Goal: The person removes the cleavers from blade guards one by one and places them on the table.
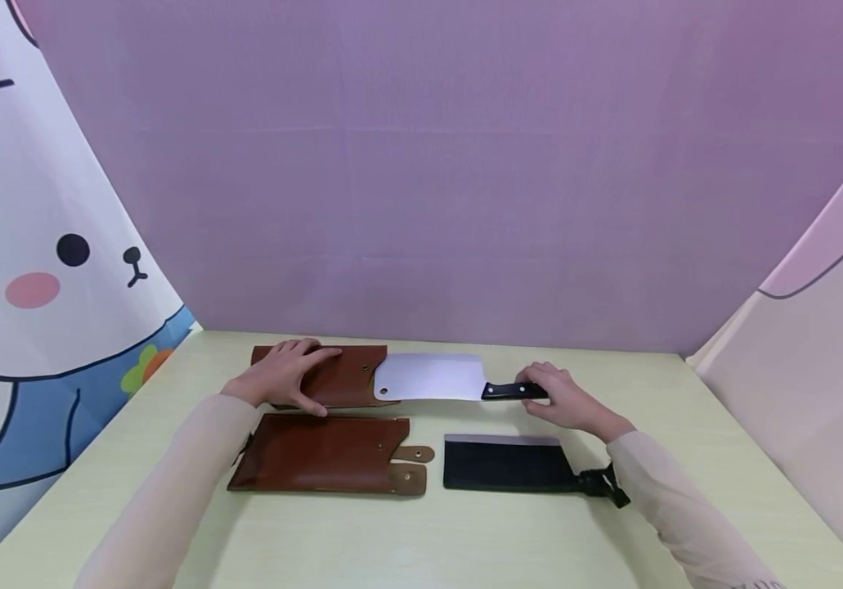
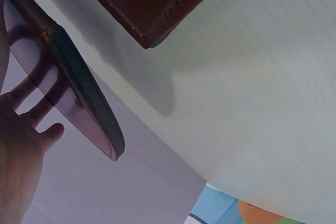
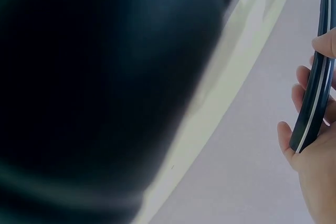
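In the head view, my left hand [image 1: 284, 372] rests on the far brown leather sheath [image 1: 355, 366], fingers spread on its glossy top and thumb at its near edge. My right hand [image 1: 561, 397] grips the black riveted handle [image 1: 504, 391] of a wide cleaver [image 1: 432, 376]. The blade's front end lies at the sheath's mouth; how deep it sits I cannot tell. In the left wrist view, the fingers of the left hand [image 2: 21, 145] reflect in the sheath [image 2: 79, 82]. The right wrist view has the right hand [image 3: 317, 166] wrapped round the handle [image 3: 315, 93].
A second brown sheath [image 1: 325, 454] with snap straps lies nearer me. To its right lies another cleaver [image 1: 509, 465], mostly black with a pale edge strip, under my right forearm. A purple sheet [image 1: 450, 164] rises behind the pale table [image 1: 421, 540]; printed panels stand at both sides.
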{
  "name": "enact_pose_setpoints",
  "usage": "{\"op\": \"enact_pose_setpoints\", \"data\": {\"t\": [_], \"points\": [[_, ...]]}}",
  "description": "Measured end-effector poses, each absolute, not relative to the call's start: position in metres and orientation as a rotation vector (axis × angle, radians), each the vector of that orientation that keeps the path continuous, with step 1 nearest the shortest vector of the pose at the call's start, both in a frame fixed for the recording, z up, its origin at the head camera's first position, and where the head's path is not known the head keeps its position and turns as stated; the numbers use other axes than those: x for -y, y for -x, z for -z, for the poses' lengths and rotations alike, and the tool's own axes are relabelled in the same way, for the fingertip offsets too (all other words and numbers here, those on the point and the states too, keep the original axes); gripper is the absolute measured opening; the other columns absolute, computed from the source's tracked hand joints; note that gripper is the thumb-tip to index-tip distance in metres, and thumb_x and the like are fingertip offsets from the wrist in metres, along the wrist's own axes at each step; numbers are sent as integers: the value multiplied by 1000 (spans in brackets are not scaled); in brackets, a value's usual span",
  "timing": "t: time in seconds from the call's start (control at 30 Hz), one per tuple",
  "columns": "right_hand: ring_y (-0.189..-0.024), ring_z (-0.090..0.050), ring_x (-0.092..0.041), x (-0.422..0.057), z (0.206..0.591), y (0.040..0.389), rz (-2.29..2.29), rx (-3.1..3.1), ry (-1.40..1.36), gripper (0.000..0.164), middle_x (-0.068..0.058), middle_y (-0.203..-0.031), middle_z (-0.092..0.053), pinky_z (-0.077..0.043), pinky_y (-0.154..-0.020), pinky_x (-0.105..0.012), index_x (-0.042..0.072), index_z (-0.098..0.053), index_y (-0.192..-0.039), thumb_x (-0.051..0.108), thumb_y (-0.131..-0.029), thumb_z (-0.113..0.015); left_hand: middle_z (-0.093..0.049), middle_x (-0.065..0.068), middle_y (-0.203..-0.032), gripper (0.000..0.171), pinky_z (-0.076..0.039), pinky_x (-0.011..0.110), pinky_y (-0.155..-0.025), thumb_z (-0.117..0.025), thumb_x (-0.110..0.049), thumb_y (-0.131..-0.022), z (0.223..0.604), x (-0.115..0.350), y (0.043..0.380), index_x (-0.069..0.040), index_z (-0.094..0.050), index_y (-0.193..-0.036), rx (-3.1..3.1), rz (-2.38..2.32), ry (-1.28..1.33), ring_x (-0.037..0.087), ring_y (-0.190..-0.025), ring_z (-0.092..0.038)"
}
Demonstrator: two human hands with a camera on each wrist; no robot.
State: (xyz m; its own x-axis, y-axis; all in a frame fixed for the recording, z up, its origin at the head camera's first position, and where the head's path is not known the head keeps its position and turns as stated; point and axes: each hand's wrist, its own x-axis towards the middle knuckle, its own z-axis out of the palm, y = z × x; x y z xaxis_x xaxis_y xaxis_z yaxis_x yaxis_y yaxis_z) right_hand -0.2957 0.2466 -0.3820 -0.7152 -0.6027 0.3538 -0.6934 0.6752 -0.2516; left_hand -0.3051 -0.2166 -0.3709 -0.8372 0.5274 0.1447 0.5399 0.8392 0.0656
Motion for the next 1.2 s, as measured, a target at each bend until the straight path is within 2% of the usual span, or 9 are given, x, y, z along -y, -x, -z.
{"op": "enact_pose_setpoints", "data": {"t": [0.27, 0.57, 0.8, 1.2], "points": [[-83, -46, -14, -253, 383, 295, -522, 2669, -1020, 23, 4, -88, -57, -34, -72, -36, 9, -60, -99, 9, -77, -66, -38, 18, -136, 98, -26, 60, -100, -73, -63, -60, 373, 219, 306, -20, -37, -140, 2895, 150, 840, 40, -123, -36], [-83, -49, -21, -263, 384, 296, -523, 2672, -1008, 24, 1, -90, -59, -34, -72, -38, 7, -60, -101, 8, -78, -66, -38, 19, -136, 98, -26, 60, -99, -72, -64, -60, 373, 223, 306, -20, -37, -140, 2892, 149, 832, 41, -122, -36], [-83, -48, -15, -269, 386, 295, -508, 2674, -978, 24, 3, -90, -59, -35, -72, -38, 9, -60, -100, 9, -77, -67, -39, 18, -134, 97, -26, 60, -99, -73, -62, -60, 372, 223, 305, -19, -38, -140, 2896, 148, 818, 41, -121, -37], [-84, -48, -15, -280, 387, 296, -494, 2658, -953, 24, 2, -90, -59, -35, -72, -38, 10, -60, -99, 9, -76, -68, -40, 17, -132, 96, -27, 60, -98, -73, -62, -60, 373, 227, 305, -19, -39, -139, 2898, 154, 794, 40, -119, -38]]}}
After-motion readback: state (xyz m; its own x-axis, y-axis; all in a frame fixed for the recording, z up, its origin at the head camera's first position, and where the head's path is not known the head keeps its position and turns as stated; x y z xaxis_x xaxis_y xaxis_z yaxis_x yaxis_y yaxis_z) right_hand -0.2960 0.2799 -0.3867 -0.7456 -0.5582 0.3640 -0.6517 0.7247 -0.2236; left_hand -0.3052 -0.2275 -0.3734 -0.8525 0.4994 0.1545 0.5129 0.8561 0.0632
